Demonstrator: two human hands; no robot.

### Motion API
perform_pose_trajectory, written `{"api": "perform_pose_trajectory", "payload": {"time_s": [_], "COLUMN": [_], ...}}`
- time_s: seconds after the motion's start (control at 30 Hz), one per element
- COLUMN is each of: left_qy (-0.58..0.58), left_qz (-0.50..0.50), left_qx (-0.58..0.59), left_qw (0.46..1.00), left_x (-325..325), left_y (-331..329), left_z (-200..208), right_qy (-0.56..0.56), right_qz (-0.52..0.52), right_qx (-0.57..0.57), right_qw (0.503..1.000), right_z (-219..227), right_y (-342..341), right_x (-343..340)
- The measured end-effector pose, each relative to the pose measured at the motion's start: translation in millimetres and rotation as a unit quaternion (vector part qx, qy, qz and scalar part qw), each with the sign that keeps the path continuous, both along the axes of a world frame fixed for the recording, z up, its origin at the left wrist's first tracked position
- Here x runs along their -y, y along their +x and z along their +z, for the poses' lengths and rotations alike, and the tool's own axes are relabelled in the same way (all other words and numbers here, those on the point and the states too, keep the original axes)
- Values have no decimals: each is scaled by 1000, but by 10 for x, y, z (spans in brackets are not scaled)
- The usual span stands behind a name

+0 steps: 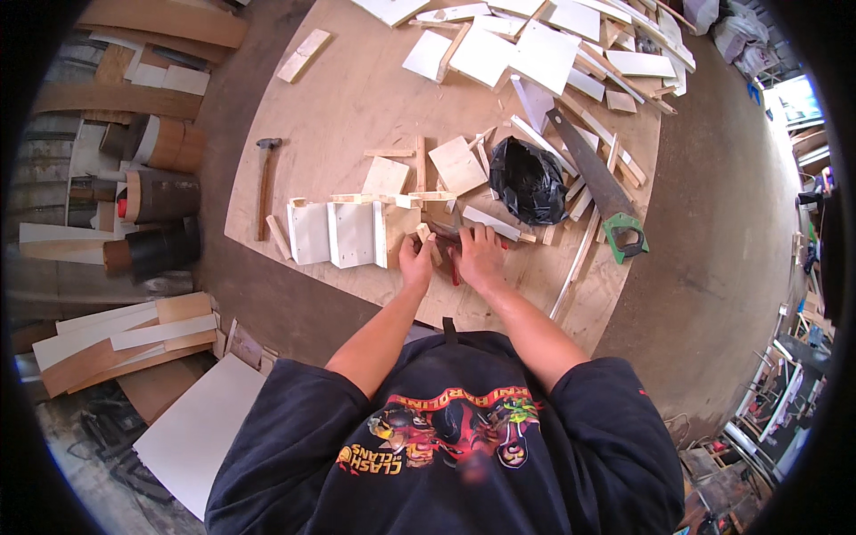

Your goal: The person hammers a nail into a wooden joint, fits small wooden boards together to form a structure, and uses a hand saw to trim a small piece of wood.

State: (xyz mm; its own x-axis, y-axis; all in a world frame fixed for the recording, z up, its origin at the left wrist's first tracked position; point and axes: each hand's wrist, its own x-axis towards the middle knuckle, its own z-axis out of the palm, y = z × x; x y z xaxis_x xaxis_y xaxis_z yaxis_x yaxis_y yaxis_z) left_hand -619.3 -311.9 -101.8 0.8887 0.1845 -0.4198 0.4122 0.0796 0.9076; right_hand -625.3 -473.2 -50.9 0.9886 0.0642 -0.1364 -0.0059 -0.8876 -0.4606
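My left hand (415,264) pinches a small wooden block (423,233) just above the near part of the work table. Close on its right, my right hand (480,259) is curled over a red-handled tool that looks like pliers (455,270); its head is partly hidden between the hands. Left of my left hand stands a row of white box-like wooden pieces (351,235), with pale wood strips along their far edges. Beyond my hands lie a square board (457,167) and loose wood strips (421,165).
A hammer (265,189) lies at the table's left side. To the right are a black plastic bag (528,181) and a green-handled handsaw (593,169). White board offcuts (544,55) pile up at the far side. Stacked boards (134,343) fill the floor at left.
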Motion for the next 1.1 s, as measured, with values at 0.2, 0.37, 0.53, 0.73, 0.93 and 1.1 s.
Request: {"api": "perform_pose_trajectory", "payload": {"time_s": [0.2, 0.37, 0.53, 0.73, 0.93, 1.1], "left_qy": [-31, -100, -153, -103, 19, 115], "left_qz": [1, -6, -65, 30, 71, 146], "left_qx": [46, 35, 55, 137, 212, 245], "left_qw": [998, 994, 985, 985, 974, 952], "left_x": [-74, -248, -408, -620, -1579, -2408], "left_y": [-48, -63, -123, -298, -587, -895], "left_z": [148, 410, 948, 1164, 1362, 1594], "right_qy": [-40, 84, 336, 378, 365, 409], "right_qz": [46, -15, -50, -1, 18, 69], "right_qx": [25, -87, 3, 100, 24, 6], "right_qw": [998, 993, 941, 920, 931, 910], "right_z": [-218, 161, 905, 1388, 1783, 1913], "right_y": [178, 175, 2, -214, -272, -636], "right_x": [-163, -38, -237, -1090, -1917, -2867]}}
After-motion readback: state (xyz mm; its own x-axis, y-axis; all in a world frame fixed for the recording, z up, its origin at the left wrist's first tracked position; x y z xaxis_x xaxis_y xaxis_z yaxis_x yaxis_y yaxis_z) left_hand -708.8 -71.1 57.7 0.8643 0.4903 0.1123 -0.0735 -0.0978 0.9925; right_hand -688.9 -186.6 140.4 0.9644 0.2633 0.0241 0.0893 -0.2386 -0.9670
